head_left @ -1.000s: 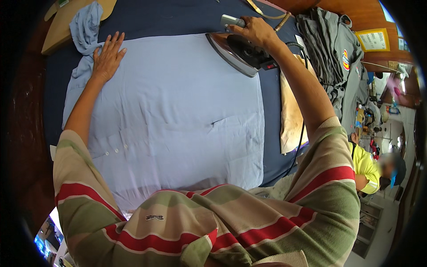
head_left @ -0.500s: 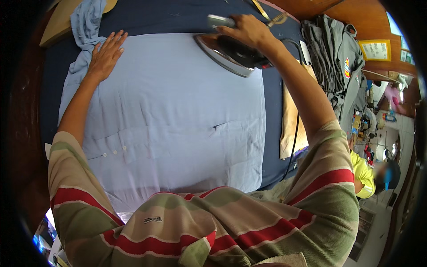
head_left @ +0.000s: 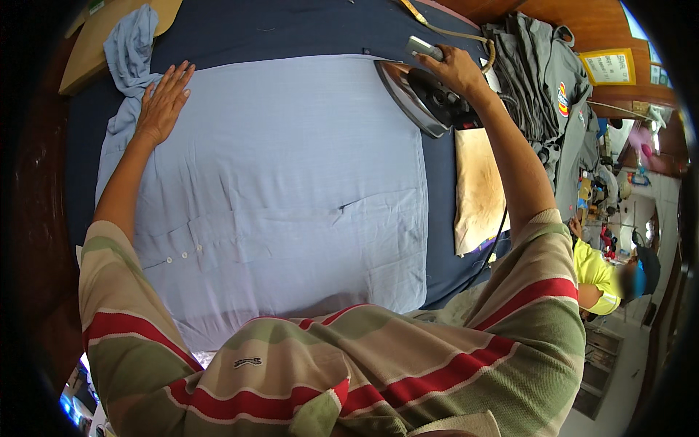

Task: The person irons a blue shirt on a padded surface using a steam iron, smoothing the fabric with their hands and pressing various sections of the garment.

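A light blue buttoned shirt [head_left: 284, 153] lies spread over a dark blue covered table [head_left: 306, 33], with creases in its nearer half. One sleeve [head_left: 132, 54] is bunched at the far left. My left hand [head_left: 163, 105] rests flat on the cloth near that sleeve, fingers stretched out. At the far right corner of the shirt, my right hand [head_left: 457, 71] grips the handle of a clothes iron [head_left: 416, 98]. The iron's soleplate overlaps the shirt's right edge, and its heel reaches over the dark cover.
Folded grey garments [head_left: 528, 80] are piled at the far right. A folded tan cloth [head_left: 477, 193] lies beside the shirt, with the black cord [head_left: 497, 237] passing it. A cardboard piece [head_left: 91, 54] sits far left. A person in yellow [head_left: 595, 277] is at the right.
My right hand has moved the iron rightward, from the shirt's far part to its right edge. My left hand stays flat, barely shifted in the picture.
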A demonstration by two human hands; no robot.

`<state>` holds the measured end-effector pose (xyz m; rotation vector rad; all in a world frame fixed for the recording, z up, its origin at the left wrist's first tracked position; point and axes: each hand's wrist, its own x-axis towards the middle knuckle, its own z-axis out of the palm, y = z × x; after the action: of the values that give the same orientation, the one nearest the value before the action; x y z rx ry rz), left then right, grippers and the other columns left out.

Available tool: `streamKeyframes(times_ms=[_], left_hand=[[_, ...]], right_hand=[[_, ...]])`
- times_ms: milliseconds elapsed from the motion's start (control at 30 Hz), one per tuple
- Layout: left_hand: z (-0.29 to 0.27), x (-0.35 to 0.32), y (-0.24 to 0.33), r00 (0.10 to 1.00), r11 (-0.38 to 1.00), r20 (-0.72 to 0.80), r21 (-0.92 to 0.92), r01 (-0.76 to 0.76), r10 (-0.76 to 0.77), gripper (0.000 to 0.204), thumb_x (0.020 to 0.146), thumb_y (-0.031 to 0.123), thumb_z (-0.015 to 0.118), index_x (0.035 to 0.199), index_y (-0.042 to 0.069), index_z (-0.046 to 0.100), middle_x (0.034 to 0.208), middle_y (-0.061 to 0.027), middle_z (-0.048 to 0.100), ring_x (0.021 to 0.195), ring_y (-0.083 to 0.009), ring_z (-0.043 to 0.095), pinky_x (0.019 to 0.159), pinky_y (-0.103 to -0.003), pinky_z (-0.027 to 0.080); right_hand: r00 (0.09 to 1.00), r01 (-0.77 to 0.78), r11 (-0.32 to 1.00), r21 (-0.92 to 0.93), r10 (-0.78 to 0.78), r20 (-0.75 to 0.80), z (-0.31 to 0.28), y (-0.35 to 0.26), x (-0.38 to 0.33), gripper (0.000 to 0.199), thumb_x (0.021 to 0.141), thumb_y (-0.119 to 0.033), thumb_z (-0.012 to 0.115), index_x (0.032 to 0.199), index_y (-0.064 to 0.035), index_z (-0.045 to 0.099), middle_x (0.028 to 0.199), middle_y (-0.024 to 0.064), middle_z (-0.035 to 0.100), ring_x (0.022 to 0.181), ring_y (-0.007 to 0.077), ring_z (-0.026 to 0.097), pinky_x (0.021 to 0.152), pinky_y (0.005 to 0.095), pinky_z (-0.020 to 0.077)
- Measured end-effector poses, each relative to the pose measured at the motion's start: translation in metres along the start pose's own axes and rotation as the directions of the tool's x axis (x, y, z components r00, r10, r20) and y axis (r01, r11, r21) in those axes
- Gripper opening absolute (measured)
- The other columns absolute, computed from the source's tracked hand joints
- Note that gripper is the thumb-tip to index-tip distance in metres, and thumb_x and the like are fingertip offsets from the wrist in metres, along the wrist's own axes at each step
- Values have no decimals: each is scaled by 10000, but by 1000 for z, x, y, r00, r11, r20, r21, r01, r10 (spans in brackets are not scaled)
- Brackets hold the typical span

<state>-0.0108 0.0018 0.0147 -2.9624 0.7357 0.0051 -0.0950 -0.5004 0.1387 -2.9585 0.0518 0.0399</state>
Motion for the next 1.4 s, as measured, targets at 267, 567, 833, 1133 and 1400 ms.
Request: streamKeyframes(times_ms=[267,567,833,1133,1400], left_hand=[[2,1,3,999,999,-32,-37,-17,16,480,979,383,219,1452,306,215,1513,65,201,1401,-150,152,1127,-443,97],[35,0,-16,960,989,-245,96,-115,135,471,984,389,257,1444,284,242,1499,37,237,1379,-182,214,1099,-485,166],[31,1,-19,986,995,-133,43,-90,96,496,984,426,244,1460,297,186,1522,45,177,1406,-171,141,1103,-503,122],[-18,-63,-21,877,999,-480,-36,17,-32,501,949,408,393,1414,234,325,1457,-4,326,1331,-200,312,1051,-475,236],[26,-117,-115,811,812,-188,-337,477,-555,298,915,363,477,1124,154,516,1150,-59,562,1068,-268,541,845,-461,439]], right_hand=[[996,-18,999,35,21,-84,3,9,-3,630,762,-577,585,977,12,650,800,208,654,741,311,664,709,380,505],[959,234,959,157,-254,123,23,-118,27,561,778,-499,661,1038,-3,636,889,174,662,780,252,666,737,324,525],[755,495,824,275,-565,333,34,-290,-44,430,705,-342,684,917,22,595,769,222,643,729,348,643,688,392,505],[885,414,903,118,-429,183,49,-311,-45,422,741,-353,651,973,-2,611,794,229,650,759,350,655,705,394,513],[833,467,855,227,-511,210,63,-344,2,458,722,-309,703,1027,20,611,915,210,660,857,292,656,775,354,494]])
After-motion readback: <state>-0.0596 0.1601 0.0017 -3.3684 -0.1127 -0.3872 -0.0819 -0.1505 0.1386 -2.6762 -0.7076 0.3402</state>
